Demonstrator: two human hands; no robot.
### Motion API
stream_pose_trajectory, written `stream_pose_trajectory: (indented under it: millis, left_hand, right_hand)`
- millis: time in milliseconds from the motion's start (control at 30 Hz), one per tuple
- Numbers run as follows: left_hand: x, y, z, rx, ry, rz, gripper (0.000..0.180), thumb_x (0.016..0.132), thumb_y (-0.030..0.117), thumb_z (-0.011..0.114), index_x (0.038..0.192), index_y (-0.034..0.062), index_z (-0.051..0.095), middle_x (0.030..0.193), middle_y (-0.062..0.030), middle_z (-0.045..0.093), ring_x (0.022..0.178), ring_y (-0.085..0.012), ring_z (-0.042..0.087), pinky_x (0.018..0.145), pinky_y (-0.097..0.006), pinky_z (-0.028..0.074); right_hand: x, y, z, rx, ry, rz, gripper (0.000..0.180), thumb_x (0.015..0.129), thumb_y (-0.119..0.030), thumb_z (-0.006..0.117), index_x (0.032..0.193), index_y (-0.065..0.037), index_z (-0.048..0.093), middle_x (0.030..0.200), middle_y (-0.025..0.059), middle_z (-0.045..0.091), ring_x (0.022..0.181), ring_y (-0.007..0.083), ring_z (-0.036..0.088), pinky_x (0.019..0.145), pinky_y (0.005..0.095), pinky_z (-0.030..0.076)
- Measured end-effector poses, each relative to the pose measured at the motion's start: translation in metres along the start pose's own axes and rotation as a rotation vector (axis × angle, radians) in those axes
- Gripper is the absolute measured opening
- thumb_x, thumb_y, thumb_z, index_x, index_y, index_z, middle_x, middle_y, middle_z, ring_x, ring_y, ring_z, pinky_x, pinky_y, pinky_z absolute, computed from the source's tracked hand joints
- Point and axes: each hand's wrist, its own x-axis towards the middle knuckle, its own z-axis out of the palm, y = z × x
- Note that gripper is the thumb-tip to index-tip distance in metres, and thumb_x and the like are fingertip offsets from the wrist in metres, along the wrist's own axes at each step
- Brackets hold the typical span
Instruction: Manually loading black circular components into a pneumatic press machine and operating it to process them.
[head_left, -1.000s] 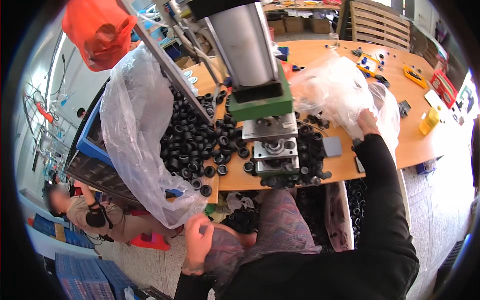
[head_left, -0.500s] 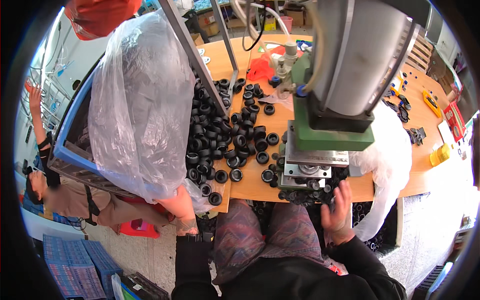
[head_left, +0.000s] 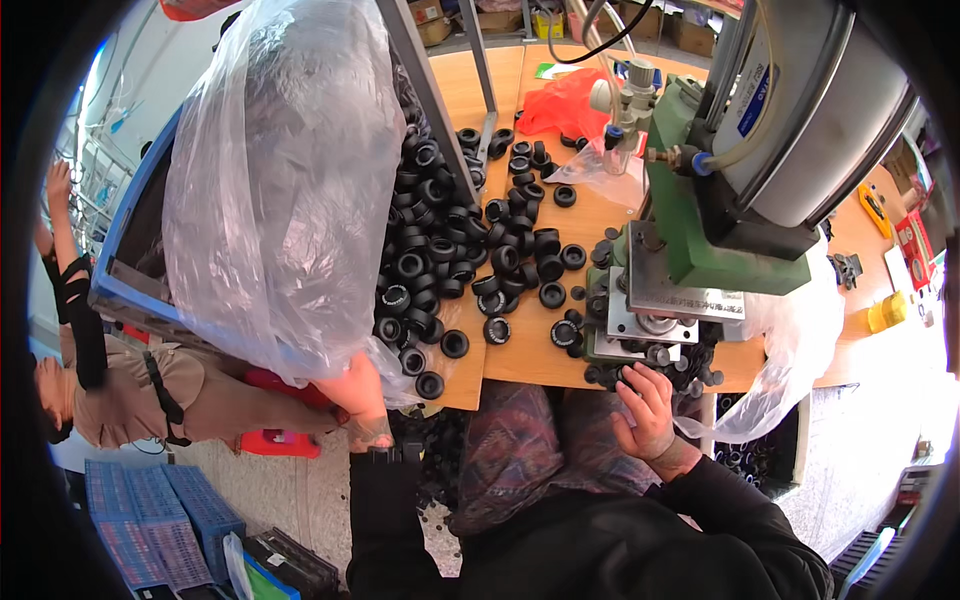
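Head view, now: right hand [head_left: 648, 408] is sitting at the tabletop [head_left: 520, 350] edge just below the press machine [head_left: 700, 230], palm up-ish, fingers [head_left: 640, 382] curled loosely and touching the small black rubber parts [head_left: 655, 362] clustered at the press base. Can't tell if it's actually pinching one. Left hand [head_left: 368, 428] is hanging low at the tabletop's near-left corner, w/ fingers pressed against the bottom of the big clear plastic bag [head_left: 285, 170]; grip itself is hidden. Bigger black rubber rings [head_left: 450, 260] are lying in a heap btwn bag and press.

Vs 0.5 s ago: right hand is reaching higher, from under the edge up onto the parts at the press base, so prob. picking or feeding a piece there. Left hand is staying at the bag corner, approx same spot.

Vs 1 s ago: right hand was far right on the other clear bag [head_left: 790, 350]; it's since swung in to the press. A second person [head_left: 120, 390] is bending at far left.
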Motion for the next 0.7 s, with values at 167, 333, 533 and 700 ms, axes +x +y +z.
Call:
stream_pose_trajectory:
  millis: [167,333,533,700]
  left_hand:
    - [0.013,-0.033,-0.003,-0.012,-0.071,-0.002,0.053,0.087,0.003,0.077,0.135,-0.0107,0.060,0.140,-0.0291,0.063,0.128,-0.0448,0.060,0.114,-0.052,0.043]
    - [0.016,-0.037,-0.002,0.089,-0.040,0.116,0.069,0.087,0.005,0.077,0.147,-0.0131,0.047,0.153,-0.0329,0.049,0.142,-0.0473,0.046,0.121,-0.056,0.033]
    - [0.017,-0.043,-0.012,-0.004,0.033,0.108,0.076,0.087,0.008,0.077,0.150,-0.0129,0.041,0.152,-0.0357,0.045,0.143,-0.0516,0.043,0.123,-0.058,0.032]
    - [0.006,-0.018,-0.048,-0.161,-0.251,-0.059,0.073,0.094,0.013,0.078,0.152,-0.0115,0.041,0.154,-0.0314,0.047,0.145,-0.0432,0.047,0.123,-0.052,0.036]
  right_hand:
    - [-0.003,-0.032,0.020,0.169,-0.116,-0.039,0.052,0.075,-0.011,0.078,0.125,-0.001,0.068,0.134,0.0173,0.066,0.126,0.0392,0.062,0.104,0.0521,0.050]
    - [0.007,-0.058,0.041,0.319,-0.309,-0.138,0.044,0.081,-0.011,0.077,0.124,-0.001,0.070,0.126,0.0150,0.070,0.117,0.0359,0.066,0.100,0.0478,0.052]
    - [0.010,-0.078,0.033,0.322,-0.230,-0.069,0.034,0.084,-0.010,0.076,0.117,-0.001,0.071,0.117,0.0124,0.072,0.109,0.0330,0.067,0.096,0.0446,0.053]
    - [-0.032,-0.058,0.000,0.291,-0.068,0.180,0.029,0.086,-0.005,0.075,0.114,0.000,0.071,0.106,0.0171,0.072,0.101,0.0386,0.069,0.089,0.0463,0.056]
